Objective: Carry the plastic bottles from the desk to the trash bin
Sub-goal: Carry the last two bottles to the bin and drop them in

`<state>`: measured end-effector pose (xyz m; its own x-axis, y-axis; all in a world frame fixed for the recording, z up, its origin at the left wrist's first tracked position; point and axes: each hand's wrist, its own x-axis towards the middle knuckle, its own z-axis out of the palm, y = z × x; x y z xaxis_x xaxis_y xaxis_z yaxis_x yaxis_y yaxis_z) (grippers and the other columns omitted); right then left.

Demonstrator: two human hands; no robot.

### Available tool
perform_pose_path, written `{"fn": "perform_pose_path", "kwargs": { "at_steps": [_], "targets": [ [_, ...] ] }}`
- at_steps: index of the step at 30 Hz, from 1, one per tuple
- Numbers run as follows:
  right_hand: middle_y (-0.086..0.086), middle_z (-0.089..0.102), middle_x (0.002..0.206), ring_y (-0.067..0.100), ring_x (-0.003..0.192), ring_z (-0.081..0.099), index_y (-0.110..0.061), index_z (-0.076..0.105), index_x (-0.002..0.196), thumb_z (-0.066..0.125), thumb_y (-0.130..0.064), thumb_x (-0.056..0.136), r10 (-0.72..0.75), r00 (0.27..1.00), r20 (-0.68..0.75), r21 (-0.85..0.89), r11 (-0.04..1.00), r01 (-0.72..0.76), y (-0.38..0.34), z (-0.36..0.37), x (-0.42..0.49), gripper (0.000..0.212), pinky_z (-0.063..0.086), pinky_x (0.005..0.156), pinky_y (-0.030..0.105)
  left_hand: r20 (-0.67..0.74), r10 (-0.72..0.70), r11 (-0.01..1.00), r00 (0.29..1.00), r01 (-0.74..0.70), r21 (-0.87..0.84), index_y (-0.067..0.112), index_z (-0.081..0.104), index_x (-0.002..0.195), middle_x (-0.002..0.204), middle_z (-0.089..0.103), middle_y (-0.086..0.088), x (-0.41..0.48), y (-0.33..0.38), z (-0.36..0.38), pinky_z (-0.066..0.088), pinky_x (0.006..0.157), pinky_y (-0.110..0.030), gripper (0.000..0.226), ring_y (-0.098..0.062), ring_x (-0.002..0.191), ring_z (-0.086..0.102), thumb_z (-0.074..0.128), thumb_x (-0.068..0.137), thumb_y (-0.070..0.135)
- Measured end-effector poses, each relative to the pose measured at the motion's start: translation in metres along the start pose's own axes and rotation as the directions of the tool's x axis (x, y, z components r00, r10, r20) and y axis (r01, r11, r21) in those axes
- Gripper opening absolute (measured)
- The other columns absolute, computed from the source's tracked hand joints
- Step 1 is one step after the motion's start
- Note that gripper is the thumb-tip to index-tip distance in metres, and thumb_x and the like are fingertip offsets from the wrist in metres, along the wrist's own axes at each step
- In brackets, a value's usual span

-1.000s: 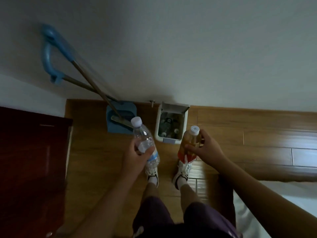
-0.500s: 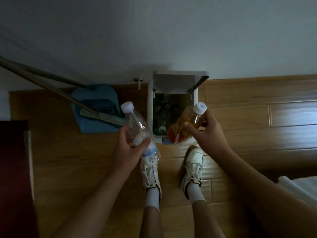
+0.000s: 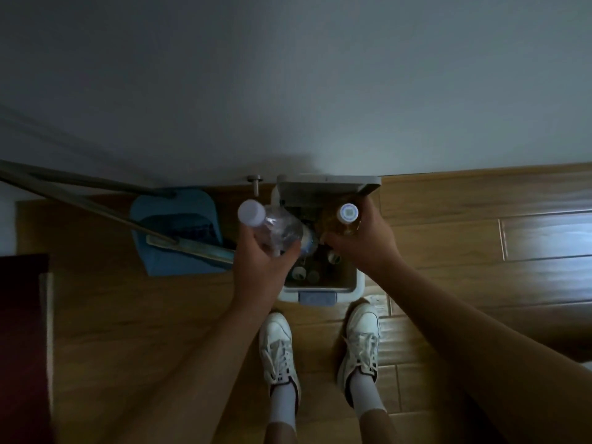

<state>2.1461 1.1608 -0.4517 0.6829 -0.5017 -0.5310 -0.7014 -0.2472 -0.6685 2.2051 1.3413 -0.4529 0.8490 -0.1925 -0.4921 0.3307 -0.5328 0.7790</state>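
Observation:
My left hand (image 3: pixel 261 267) grips a clear plastic bottle (image 3: pixel 275 227) with a white cap, tilted over the left side of the trash bin (image 3: pixel 358 283). My right hand (image 3: pixel 368 238) holds an amber bottle (image 3: pixel 341 221) with a white cap, nearly upright above the bin's open mouth. The bin is white, stands against the wall with its lid raised, and several bottles lie inside it, partly hidden by my hands.
A blue dustpan (image 3: pixel 179 235) with a long-handled broom leans on the wall left of the bin. A metal door stop (image 3: pixel 255 184) sits beside the bin. Dark red furniture (image 3: pixel 22 347) fills the left edge. My white shoes (image 3: pixel 360 344) stand just before the bin.
I have stepped closer, so the bin lies directly below. Both hands moved forward with their bottles and now hang over the bin's opening.

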Motion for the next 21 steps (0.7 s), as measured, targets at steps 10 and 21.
{"fn": "perform_pose_path", "kwargs": {
  "at_steps": [10,21],
  "targets": [
    [-0.009,0.058,0.116,0.005,0.095,0.055,-0.025,0.052,0.122,0.071,-0.030,0.085,-0.026,0.999,0.038,-0.069,0.997,0.028,0.033,0.012,0.002,0.042,0.040,0.067,0.014,0.019,0.129,0.979,0.991,-0.131,0.155,0.027,0.051,0.125,0.120,0.054,0.015,0.012,-0.020,0.034,0.043,0.075,-0.005,0.059,0.009,0.101,0.052,0.079,0.076,0.043],
    [-0.007,0.062,0.108,0.013,0.093,0.061,-0.018,0.054,0.128,0.061,-0.035,0.093,-0.021,0.996,0.082,-0.075,0.997,0.027,0.016,-0.003,0.000,0.040,0.048,0.068,0.023,0.123,-0.054,0.926,0.991,0.003,0.377,0.024,0.059,0.119,0.107,0.060,0.014,0.011,-0.034,-0.011,0.040,0.065,-0.016,0.029,0.004,0.088,0.055,0.058,0.096,0.041]
  ]
}}
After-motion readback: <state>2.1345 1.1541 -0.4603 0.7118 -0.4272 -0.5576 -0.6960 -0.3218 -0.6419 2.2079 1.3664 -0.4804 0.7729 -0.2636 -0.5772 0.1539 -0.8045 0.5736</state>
